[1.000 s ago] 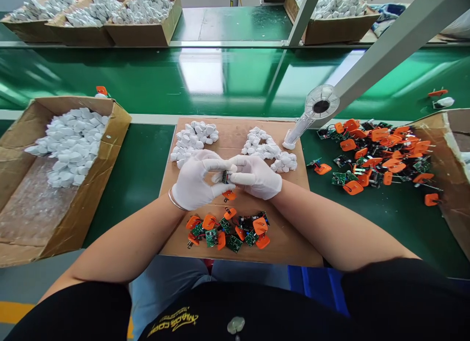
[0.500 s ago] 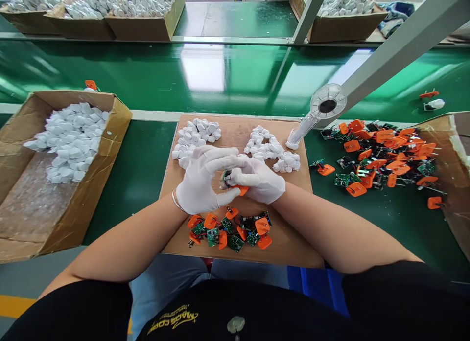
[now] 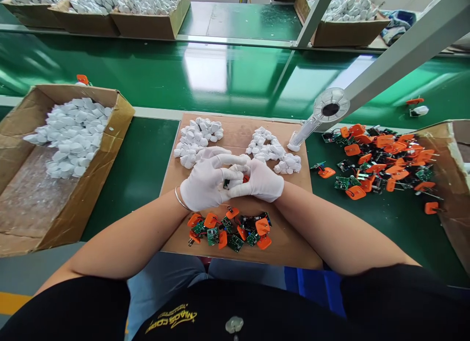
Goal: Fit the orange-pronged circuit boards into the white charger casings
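Observation:
My left hand (image 3: 207, 179) and my right hand (image 3: 262, 178), both in white gloves, meet above the middle of the cardboard sheet (image 3: 235, 127). Their fingers close together round a small circuit board assembly (image 3: 226, 183) with an orange part, mostly hidden by the gloves. Below them lies a group of green boards with orange pieces (image 3: 235, 242). Beyond my hands are two heaps of white caps, one at the left (image 3: 198, 135) and one at the right (image 3: 264, 144).
An open carton (image 3: 106, 160) of white parts stands at left. A clear handheld fan (image 3: 312, 123) stands by a slanted metal post (image 3: 389, 62). A pile of orange-and-green assemblies (image 3: 389, 155) lies at right, beside another carton (image 3: 444, 150). More cartons (image 3: 147, 25) line the back shelf.
My fingers have closed in further round the assembly, whose orange part has shifted up and slightly right between the gloves. The view has shifted slightly.

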Demonstrator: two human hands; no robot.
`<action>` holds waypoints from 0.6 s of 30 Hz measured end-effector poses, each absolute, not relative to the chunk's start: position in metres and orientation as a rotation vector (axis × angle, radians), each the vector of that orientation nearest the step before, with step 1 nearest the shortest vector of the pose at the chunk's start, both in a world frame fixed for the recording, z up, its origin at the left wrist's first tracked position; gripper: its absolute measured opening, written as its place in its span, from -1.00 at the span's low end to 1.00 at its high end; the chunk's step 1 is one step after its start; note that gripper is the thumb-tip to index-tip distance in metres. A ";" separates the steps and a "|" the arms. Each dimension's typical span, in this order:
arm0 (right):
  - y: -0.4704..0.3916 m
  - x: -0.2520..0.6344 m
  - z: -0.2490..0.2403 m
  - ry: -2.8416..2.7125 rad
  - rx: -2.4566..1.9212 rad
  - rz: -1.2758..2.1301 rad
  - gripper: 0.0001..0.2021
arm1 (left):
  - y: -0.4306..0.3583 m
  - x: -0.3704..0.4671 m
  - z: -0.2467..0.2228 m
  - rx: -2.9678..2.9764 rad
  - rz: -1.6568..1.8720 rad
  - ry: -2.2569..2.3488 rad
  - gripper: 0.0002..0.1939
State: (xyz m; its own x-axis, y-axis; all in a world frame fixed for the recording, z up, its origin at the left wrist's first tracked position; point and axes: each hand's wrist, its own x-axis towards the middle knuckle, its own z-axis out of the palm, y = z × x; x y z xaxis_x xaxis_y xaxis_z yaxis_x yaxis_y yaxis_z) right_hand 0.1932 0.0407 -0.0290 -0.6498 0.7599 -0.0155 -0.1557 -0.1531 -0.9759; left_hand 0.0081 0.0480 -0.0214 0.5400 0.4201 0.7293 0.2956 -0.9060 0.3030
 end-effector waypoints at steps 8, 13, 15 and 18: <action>0.043 0.194 -0.033 -1.476 -0.639 1.876 -0.73 | 0.045 0.006 -0.019 2.594 1.162 0.692 -0.95; 0.041 0.195 -0.029 -1.457 -0.635 1.888 -0.74 | 0.042 0.009 -0.012 2.558 1.193 0.748 -0.81; 0.039 0.194 -0.025 -1.442 -0.634 1.871 -0.73 | 0.041 0.011 -0.010 2.504 1.250 0.738 -0.73; 0.036 0.192 -0.024 -1.400 -0.688 1.855 -0.72 | 0.039 0.012 -0.010 2.480 1.279 0.768 -0.69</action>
State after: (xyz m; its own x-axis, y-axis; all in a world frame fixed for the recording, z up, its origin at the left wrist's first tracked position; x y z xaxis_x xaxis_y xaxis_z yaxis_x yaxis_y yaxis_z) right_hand 0.1923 0.0359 -0.0238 -0.6118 0.7910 -0.0006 -0.2165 -0.1682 -0.9617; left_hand 0.0117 0.0388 -0.0100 0.4767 0.5563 0.6806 0.3399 -0.8307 0.4409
